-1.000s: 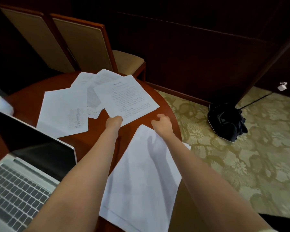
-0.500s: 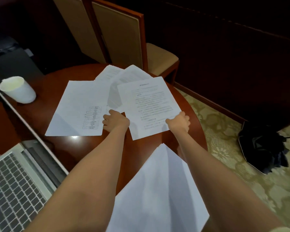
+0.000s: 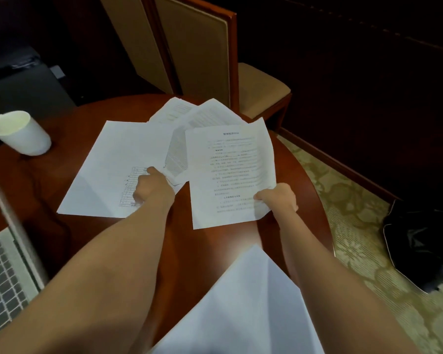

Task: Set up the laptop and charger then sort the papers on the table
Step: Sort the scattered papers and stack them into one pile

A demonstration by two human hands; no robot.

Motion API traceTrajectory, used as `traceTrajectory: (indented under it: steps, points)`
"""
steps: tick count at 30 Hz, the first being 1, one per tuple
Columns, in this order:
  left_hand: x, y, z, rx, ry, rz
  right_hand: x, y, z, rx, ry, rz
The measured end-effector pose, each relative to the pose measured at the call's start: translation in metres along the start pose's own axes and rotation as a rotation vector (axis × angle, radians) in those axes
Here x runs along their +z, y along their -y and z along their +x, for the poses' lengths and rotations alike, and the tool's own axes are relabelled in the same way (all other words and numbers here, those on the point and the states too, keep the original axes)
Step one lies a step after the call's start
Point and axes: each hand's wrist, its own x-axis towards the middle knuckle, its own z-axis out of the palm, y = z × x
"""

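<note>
Right hand: thumb and fingers pinch the lower right corner of the printed text sheet, and the paper bends at the pinch. The sheet sits over the far middle of the round wooden table. Left hand: fingers curled, resting on the grid-printed sheet, which lies flat to the left; I cannot tell whether it grips an edge. Two more printed pages fan out behind, partly under the text sheet. Blank sheets at the near edge. Laptop open, near left; paper cup beyond it.
</note>
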Motion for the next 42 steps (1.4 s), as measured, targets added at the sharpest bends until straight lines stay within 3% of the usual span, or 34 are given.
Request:
traceTrajectory:
  steps: [5,9,13,16,20,26,32,37,42]
  points:
    - [-0.007,0.013,0.005,0.043,-0.044,0.065,0.001,-0.007,-0.007,-0.138,-0.063,0.338]
    - [-0.019,0.02,0.01,0.081,-0.177,-0.063,0.001,-0.018,-0.008,-0.046,-0.169,0.456]
    - [-0.032,0.007,0.009,0.199,-0.326,-0.126,0.007,-0.017,-0.01,0.046,-0.218,0.459]
    - [-0.03,-0.004,0.008,0.273,-0.308,-0.084,0.011,-0.014,-0.012,0.064,-0.228,0.409]
    - [-0.019,-0.006,0.004,0.237,-0.264,-0.081,0.014,-0.011,-0.015,-0.014,-0.206,0.315]
    - [-0.035,0.01,0.01,0.071,-0.402,-0.368,0.017,-0.007,-0.017,-0.065,-0.192,0.291]
    - [-0.049,0.011,0.008,0.221,-0.509,-0.292,0.017,-0.006,-0.023,-0.059,-0.182,0.306]
    - [-0.032,-0.013,0.005,0.43,-0.375,-0.082,0.019,-0.009,-0.024,-0.051,-0.206,0.475]
    - [-0.003,-0.031,0.01,0.496,-0.027,0.054,0.013,-0.012,-0.022,0.004,-0.34,0.626]
